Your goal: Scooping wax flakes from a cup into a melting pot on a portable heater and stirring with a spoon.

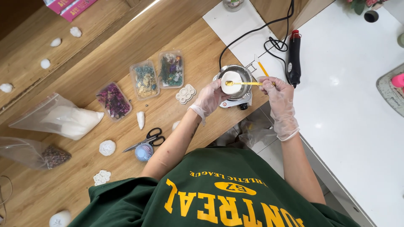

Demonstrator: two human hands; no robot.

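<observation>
Both my hands wear thin clear gloves. My left hand [209,98] holds a round white piece [231,80] over a small metal pot [246,75]. The pot sits on a little white electric heater [235,102] at the wooden table's edge. My right hand [278,94] pinches the handle of a small yellow spoon [244,83], whose bowl rests on top of the white piece.
Three clear boxes of dried flowers [145,79] lie left of the pot, beside a white mould [185,93]. Scissors [147,140], a blue ball [143,152], white lumps [107,147] and plastic bags [63,117] dot the table. A black heat gun [293,59] and cable lie on the white counter [349,109].
</observation>
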